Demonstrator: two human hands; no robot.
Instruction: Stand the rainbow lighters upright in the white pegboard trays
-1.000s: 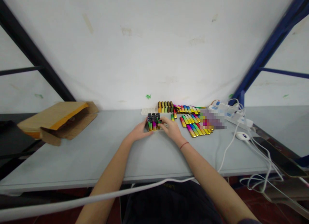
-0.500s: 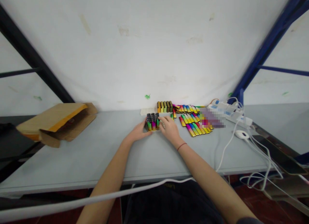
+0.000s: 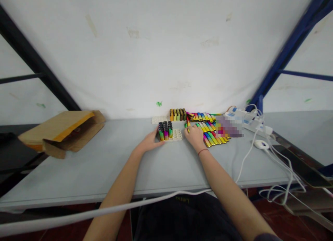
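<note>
A white tray with round holes (image 3: pixel 177 135) lies in front of me. Its left part carries upright rainbow-coloured lighters with black tops (image 3: pixel 165 130). My left hand (image 3: pixel 150 141) is curved around the tray's left end, thumb along the front and fingers partly hidden behind the lighters. Right of the tray, my right hand (image 3: pixel 194 135) has its fingers curled down on a loose rainbow-coloured lighter (image 3: pixel 188 125), mostly covered by the fingertips. Rows of lighters (image 3: pixel 215 138) lie flat beside and beyond that hand.
Behind stand a full block of upright lighters (image 3: pixel 178 114) and another white tray (image 3: pixel 159 120). A cardboard box (image 3: pixel 59 130) lies left. At right are a power strip (image 3: pixel 249 120), a white device (image 3: pixel 261 144) and loose cables. A white cable (image 3: pixel 104 213) crosses before the table edge.
My right hand has moved right, from the lighters in the tray to the loose ones, uncovering the tray's right-hand holes. My left hand stays at the tray.
</note>
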